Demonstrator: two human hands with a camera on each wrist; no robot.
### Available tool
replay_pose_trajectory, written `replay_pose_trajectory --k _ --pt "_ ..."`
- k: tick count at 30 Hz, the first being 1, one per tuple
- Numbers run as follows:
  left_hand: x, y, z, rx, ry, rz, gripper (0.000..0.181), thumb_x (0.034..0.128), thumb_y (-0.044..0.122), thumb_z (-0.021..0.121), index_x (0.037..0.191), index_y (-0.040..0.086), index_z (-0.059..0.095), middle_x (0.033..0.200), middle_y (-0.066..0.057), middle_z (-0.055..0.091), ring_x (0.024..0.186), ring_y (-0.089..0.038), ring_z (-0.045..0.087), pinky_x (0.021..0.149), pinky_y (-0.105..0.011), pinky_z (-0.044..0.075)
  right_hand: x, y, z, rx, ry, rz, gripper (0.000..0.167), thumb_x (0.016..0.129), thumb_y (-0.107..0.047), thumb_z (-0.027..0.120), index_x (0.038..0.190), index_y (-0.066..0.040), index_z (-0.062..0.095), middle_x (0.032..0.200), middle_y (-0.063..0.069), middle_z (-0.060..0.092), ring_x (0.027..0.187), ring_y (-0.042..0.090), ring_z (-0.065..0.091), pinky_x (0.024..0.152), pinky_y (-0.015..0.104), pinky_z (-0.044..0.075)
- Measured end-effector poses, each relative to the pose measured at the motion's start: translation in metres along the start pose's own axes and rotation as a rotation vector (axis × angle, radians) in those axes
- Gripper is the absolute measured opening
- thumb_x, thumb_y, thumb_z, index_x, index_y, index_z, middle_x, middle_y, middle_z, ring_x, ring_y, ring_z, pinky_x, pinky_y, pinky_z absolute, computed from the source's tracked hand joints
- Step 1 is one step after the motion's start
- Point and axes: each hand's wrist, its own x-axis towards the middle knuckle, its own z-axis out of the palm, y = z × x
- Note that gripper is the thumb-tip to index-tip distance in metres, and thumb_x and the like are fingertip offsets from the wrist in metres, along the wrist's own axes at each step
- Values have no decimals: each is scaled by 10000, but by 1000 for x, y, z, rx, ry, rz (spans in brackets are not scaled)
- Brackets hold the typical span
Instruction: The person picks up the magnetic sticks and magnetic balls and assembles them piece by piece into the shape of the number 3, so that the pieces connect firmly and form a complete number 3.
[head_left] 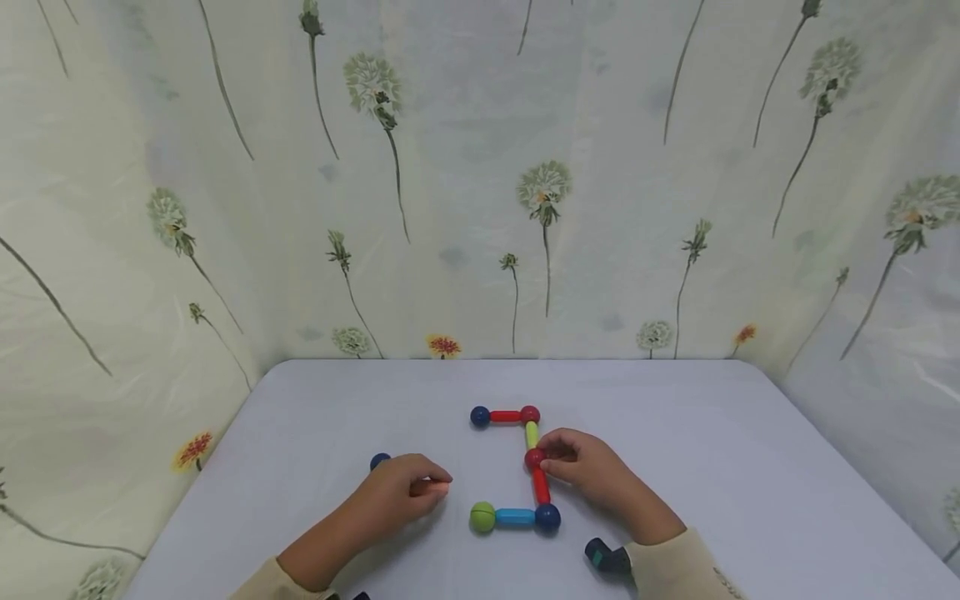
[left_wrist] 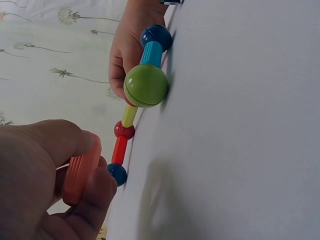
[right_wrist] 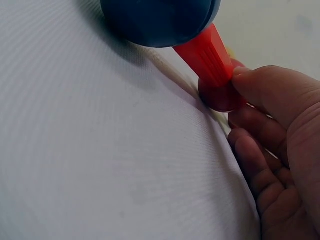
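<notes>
My left hand [head_left: 397, 498] pinches a salmon-orange ribbed magnetic rod [left_wrist: 82, 170] between thumb and fingers, above the table. Beyond that hand sits a blue ball [head_left: 380, 459], partly hidden by it. With thumb and fingertips, my right hand [head_left: 596, 475] holds the middle red ball [head_left: 534, 458] of a ball-and-rod figure lying on the table. From that ball a yellow-green rod [head_left: 532, 435] leads to the far red ball [head_left: 530, 414], then a red rod [head_left: 506, 416] and blue ball [head_left: 480, 417]. Nearer, another red rod [head_left: 541, 486] joins a blue ball [head_left: 547, 518], light-blue rod [head_left: 515, 517] and green ball [head_left: 482, 517].
The white table [head_left: 675, 417] reaches back to a flower-printed curtain [head_left: 465, 167], which also hangs along both sides. A dark wrist device [head_left: 606, 557] is by the right sleeve.
</notes>
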Motion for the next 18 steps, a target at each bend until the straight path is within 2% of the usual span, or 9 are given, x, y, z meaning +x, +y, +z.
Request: replay_pose_trajectory --k 10,18 --pt "14 7 2 -29 3 -11 185 1010 272 717 1162 184 776 1070 120 701 956 -83 625 844 -298 574 1 2 -2 8 -7 -3 258 936 -209 794 1182 -212 717 1114 -52 720 1061 151 660 979 410 580" --pt "28 17 11 -18 34 0 182 994 264 732 1148 177 774 1020 127 677 910 -95 607 793 -259 550 2 3 -3 15 -14 -18 263 936 -214 795 1186 -206 716 1121 -47 722 1063 152 663 974 406 582"
